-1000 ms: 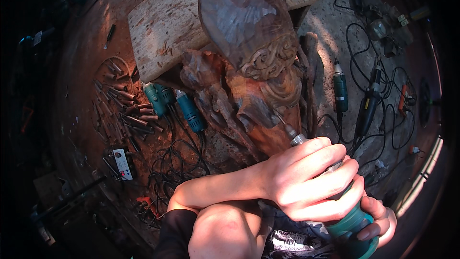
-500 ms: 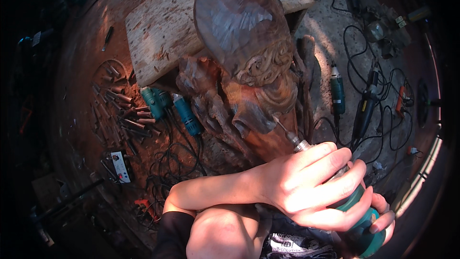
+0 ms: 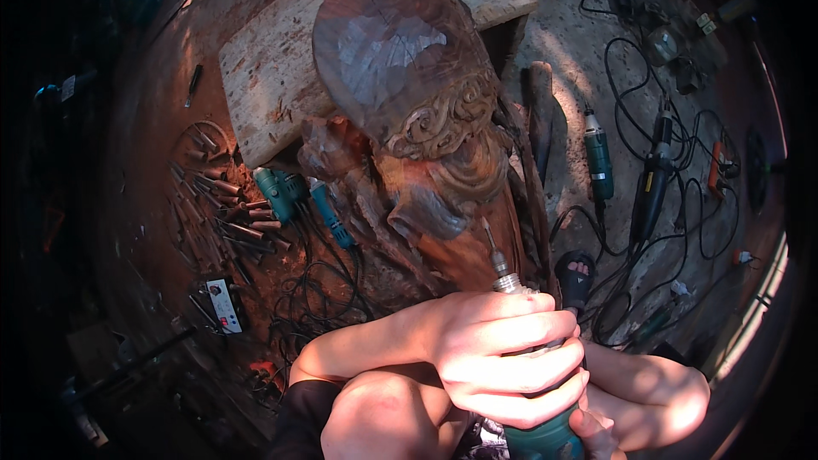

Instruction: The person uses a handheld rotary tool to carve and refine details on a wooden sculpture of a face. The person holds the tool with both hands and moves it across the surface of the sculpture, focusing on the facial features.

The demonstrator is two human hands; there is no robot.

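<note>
Left hand [image 3: 509, 359] wrapped around a green rotary tool [image 3: 544, 442], right hand [image 3: 597, 434] clasping it from the right, bit [image 3: 490, 237] pointing toward the far carved sculpture [image 3: 439, 126], contact hard to tell

Brown-handled tools [image 3: 230, 188] lie piled on reddish-brown flr [image 3: 158, 128], L, nr a small box w/ wht panel [image 3: 221, 300] & tangled blk cords [image 3: 317, 296]; grn power tool [image 3: 599, 155] rests nr lg blk one [image 3: 654, 186], R.
</note>
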